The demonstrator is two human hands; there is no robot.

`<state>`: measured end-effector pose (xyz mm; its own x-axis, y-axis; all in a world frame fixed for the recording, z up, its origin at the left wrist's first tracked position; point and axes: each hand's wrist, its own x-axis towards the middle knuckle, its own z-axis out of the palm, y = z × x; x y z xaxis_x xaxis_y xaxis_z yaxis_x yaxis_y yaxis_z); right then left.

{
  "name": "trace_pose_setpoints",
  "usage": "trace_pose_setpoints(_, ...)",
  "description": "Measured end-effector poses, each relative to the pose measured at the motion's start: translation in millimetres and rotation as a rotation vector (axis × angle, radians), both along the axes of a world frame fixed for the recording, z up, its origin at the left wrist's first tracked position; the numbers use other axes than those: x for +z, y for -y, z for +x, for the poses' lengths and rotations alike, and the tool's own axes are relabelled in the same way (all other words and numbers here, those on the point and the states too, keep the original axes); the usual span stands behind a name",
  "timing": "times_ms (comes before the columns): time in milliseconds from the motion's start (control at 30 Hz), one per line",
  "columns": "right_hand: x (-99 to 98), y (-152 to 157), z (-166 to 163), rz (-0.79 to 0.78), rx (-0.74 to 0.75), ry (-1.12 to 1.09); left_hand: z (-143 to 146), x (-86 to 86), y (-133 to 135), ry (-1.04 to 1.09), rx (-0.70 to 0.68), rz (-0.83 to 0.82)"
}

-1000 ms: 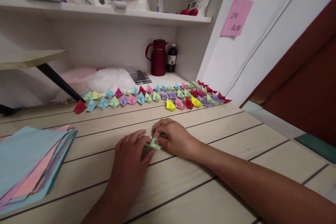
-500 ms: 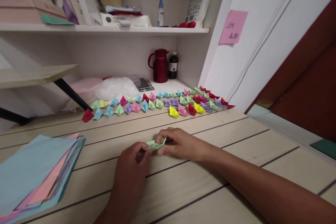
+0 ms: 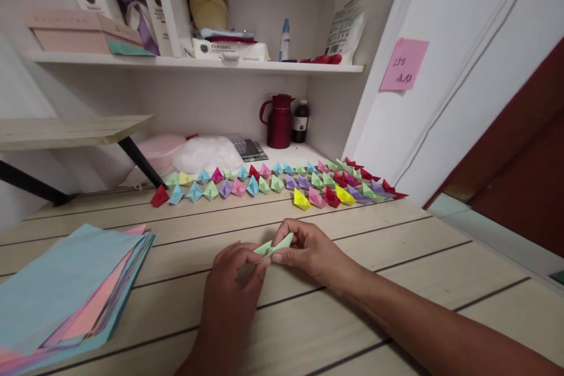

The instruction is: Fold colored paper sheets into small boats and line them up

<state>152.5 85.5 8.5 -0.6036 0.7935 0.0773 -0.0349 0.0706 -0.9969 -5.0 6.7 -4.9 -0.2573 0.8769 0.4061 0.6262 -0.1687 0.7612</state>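
Note:
Both my hands pinch a small folded piece of light green paper point(image 3: 274, 245) a little above the wooden table point(image 3: 388, 229). My left hand point(image 3: 233, 282) grips its left end between thumb and fingers. My right hand point(image 3: 308, 249) grips its right end, fingers curled around it. Beyond my hands, several small folded paper boats point(image 3: 282, 183) in red, blue, green, purple, pink and yellow stand in rows along the table's far edge.
A stack of coloured paper sheets point(image 3: 66, 288), light blue on top, lies at the left. Behind the boats are a dark red jug point(image 3: 279, 121), a dark bottle point(image 3: 301, 120), and a white plastic bag point(image 3: 207, 154). A cluttered shelf point(image 3: 194, 63) hangs above. A pink note point(image 3: 404, 64) sticks on the white wall.
My hands have lifted the green paper off the table and pulled its ends slightly apart. The camera has tilted upward, so more of the shelf shows.

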Motion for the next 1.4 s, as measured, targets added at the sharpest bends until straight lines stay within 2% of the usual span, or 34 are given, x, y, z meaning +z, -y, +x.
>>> trace_pose_setpoints(333, 1.0, 5, -1, -0.024, -0.041, -0.058, 5, 1.9, 3, 0.044, 0.042, 0.095)
trace_pose_setpoints(433, 1.7, 6, -1, -0.053, -0.048, -0.056, 6, 3.1, 4, 0.102, 0.039, 0.063)
trace_pose_setpoints(533, 2.7, 7, -1, -0.06, -0.082, -0.037, 8, 4.9, 4, 0.23, 0.038, -0.037)
trace_pose_setpoints(633, 3.7, 7, -1, -0.062, -0.097, -0.009, 11, 8.1, 4, 0.455, 0.055, -0.135)
trace_pose_setpoints(700, 4.1, 8, -3, -0.079, -0.09, -0.002, 13, 10.9, 3, 0.586, 0.068, -0.147)
trace_pose_setpoints(800, 3.6, 10, -5, -0.139, -0.071, -0.051, 14, 15.2, 3, 0.668, 0.087, -0.15)
trace_pose_setpoints(967, 0.1, 7, -6, -0.181, -0.039, -0.158, 11, 18.5, 3, 0.699, 0.094, -0.2)
trace_pose_setpoints(1167, -0.2, -4, 0, -0.212, -0.193, -0.185, 6, 17.7, 1, 0.641, 0.136, -0.177)
trace_pose_setpoints(1267, -0.1, -4, 0, -0.258, -0.142, -0.233, 4, 17.6, 1, 0.62, 0.168, -0.138)
trace_pose_setpoints(1400, -2.6, 2, -4, -0.302, 0.0, -0.241, 4, 17.9, 1, 0.592, 0.153, -0.115)
